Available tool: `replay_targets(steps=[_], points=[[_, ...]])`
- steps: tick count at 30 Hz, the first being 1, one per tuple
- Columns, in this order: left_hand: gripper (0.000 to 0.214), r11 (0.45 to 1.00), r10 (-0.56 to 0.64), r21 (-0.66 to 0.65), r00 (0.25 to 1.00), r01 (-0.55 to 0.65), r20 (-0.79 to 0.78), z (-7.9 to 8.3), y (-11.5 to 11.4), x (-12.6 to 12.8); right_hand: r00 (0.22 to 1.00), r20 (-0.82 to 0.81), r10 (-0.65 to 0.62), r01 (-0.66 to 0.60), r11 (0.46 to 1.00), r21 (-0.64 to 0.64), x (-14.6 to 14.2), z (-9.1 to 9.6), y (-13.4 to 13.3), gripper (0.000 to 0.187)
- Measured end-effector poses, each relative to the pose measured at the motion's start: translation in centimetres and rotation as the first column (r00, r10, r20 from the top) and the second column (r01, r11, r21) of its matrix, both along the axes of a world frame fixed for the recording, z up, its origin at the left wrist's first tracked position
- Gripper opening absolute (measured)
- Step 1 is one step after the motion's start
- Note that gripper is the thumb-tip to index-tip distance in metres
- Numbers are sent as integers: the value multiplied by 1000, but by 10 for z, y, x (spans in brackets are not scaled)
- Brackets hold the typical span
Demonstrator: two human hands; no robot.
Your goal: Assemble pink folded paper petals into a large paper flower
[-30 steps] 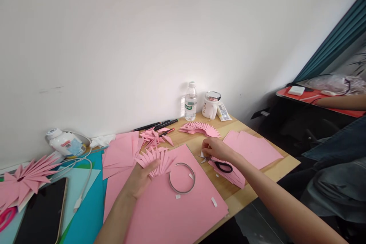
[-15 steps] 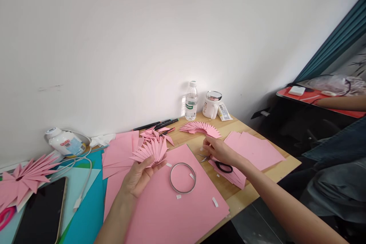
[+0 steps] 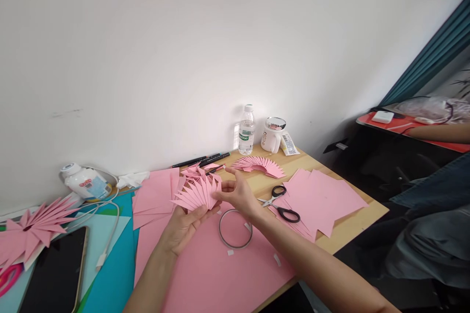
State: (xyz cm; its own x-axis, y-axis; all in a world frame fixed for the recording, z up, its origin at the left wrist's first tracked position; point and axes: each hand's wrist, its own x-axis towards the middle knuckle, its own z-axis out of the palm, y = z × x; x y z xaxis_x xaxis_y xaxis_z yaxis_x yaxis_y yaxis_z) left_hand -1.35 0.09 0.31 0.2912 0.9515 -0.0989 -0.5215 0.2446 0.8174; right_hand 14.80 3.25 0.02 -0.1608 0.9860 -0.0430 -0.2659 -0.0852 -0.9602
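My left hand (image 3: 191, 225) holds a pink folded paper fan (image 3: 198, 193) by its lower edge, thumb in front and fingers behind. At the fan's right edge, the thumb and fingers of my right hand (image 3: 238, 193) pinch the paper, while its index finger stays raised. A small pale bit seems to sit at that fingertip, too small to make out. Below the hands, a thin ring (image 3: 235, 246) and several white scraps (image 3: 230, 253) lie on a large pink sheet (image 3: 213, 279). Black-handled scissors (image 3: 288, 214) rest spread apart beside pink paper pieces (image 3: 326, 195).
A curved pink fan (image 3: 259, 165), a water bottle (image 3: 246, 132), a lidded mug (image 3: 272, 137) and pens (image 3: 216, 158) stand or lie along the wall. To the left are a phone (image 3: 55, 274), a cable and a pink pinwheel (image 3: 31, 230). Another person's arm (image 3: 440, 133) shows at right.
My right hand has moved left from beside the scissors to the folded fan and now grips its right edge. The scissors are uncovered. My left hand keeps holding the fan.
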Motion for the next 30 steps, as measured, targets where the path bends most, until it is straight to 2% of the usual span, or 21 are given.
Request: replay_targets(steps=[9, 12, 16, 20, 24, 30], points=[[47, 999, -31, 4, 997, 32, -76, 2, -2, 1, 1000, 28, -1, 0, 999, 39, 1, -3, -2, 79], [51, 999, -26, 40, 999, 27, -37, 3, -3, 2, 999, -38, 0, 1, 1000, 18, 1, -5, 0, 80], [52, 995, 95, 39, 995, -93, -31, 3, 0, 4, 991, -131, -22, 22, 1000, 5, 2, -3, -1, 83], [44, 975, 220, -6, 974, -221, -57, 2, 3, 6, 989, -136, -64, 65, 998, 6, 2, 2, -4, 82], [40, 975, 219, -17, 973, -221, -79, 2, 2, 8, 982, -162, -102, 104, 995, 9, -1, 5, -5, 78], [27, 967, 245, -37, 956, -254, -164, 3, -1, 10, 987, -156, -49, 65, 993, 102, -6, 4, -7, 70]])
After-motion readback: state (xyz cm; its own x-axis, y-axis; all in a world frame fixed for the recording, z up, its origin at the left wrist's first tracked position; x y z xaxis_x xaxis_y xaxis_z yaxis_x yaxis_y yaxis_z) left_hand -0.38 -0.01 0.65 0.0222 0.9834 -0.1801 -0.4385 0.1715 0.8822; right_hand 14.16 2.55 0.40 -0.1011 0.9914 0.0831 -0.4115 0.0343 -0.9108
